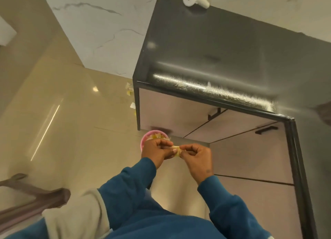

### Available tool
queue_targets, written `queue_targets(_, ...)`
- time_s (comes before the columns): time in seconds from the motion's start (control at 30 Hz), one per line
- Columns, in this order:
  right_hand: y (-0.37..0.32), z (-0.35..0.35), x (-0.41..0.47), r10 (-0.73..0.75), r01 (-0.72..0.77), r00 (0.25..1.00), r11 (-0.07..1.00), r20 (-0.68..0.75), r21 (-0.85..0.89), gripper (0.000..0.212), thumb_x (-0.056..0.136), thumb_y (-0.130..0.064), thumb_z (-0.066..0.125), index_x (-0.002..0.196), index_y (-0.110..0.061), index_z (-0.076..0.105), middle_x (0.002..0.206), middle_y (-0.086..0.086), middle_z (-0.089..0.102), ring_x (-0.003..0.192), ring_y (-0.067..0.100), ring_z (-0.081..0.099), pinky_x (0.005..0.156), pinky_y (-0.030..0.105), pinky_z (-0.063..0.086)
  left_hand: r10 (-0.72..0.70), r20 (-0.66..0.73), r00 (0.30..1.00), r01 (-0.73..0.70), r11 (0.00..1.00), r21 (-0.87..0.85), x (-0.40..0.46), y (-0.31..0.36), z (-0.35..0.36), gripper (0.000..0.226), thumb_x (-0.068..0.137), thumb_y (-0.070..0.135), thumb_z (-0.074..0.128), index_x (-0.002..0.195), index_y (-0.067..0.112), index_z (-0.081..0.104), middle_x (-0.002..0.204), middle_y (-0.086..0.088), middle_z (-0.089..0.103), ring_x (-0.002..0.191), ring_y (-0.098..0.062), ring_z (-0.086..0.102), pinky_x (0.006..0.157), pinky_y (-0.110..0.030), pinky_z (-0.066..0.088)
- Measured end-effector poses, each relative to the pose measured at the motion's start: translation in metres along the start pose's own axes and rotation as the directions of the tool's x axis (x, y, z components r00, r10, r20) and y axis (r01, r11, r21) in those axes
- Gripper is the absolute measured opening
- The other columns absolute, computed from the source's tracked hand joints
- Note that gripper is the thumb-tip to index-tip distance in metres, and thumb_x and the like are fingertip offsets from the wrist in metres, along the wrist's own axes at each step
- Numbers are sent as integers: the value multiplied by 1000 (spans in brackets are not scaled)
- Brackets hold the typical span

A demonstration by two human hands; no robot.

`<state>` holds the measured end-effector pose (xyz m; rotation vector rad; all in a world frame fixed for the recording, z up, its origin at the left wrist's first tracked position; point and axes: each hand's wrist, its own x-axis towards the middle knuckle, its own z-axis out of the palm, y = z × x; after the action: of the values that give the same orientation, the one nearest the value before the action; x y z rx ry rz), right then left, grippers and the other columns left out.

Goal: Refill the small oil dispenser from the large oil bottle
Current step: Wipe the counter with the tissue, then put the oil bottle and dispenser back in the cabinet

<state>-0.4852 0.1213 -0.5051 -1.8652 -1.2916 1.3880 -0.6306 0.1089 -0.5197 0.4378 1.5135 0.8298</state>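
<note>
Person wears blue long-sleeved top. Left sleeve (pixel 129 183) and right sleeve (pixel 227 208) both blue, thick soft fabric, each ending at wrist in plain cuff. Left hand (pixel 156 150) and right hand (pixel 196 155) bare, without gloves. Small dark mark on back of right wrist. Light grey cloth (pixel 78 215) at person's left side, wrinkled; what it is, unclear.

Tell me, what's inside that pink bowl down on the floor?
The pink bowl holds pale yellowish scraps, seemingly like the piece pinched between the left hand and right hand. The left hand covers the bowl's near part, so the rest is hidden.
</note>
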Motion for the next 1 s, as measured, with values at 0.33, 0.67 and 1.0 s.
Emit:
queue_targets(0.33, 6, 59, 72, 219, -221, 975, 974, -44, -46, 26, 79, 1, 78, 64, -19, 70, 77, 9, 72, 75, 23, 68, 56, 14, 49, -121, -198, 973, 116, 992, -40, 80, -31, -4, 25, 74, 0, 82, 71, 25, 79, 79, -2, 78, 85, -26, 74, 89, -42, 60)
queue_targets(0.67, 66, 99, 176, 375, -371, 926, 894, -34, -250, 22, 98, -16, 54, 112, -11, 70, 113, 9, 68, 99, 26, 62, 79, 23, 44, -257, -282, 924, 321, 922, 214, 198, -55, -31, 35, 82, 2, 76, 115, 15, 72, 110, -2, 74, 101, -22, 68, 96, -27, 51)
queue_targets(1.0, 79, 68, 151, 422, -402, 901, 900, 106, -166, 11, 93, -24, 63, 94, -17, 71, 98, 9, 72, 88, 27, 71, 81, 44, 61, -142, -226, 964, 224, 891, 396, 172, -58, -30, 27, 89, 13, 72, 116, 19, 72, 109, 2, 68, 95, -20, 60, 83, -22, 43)
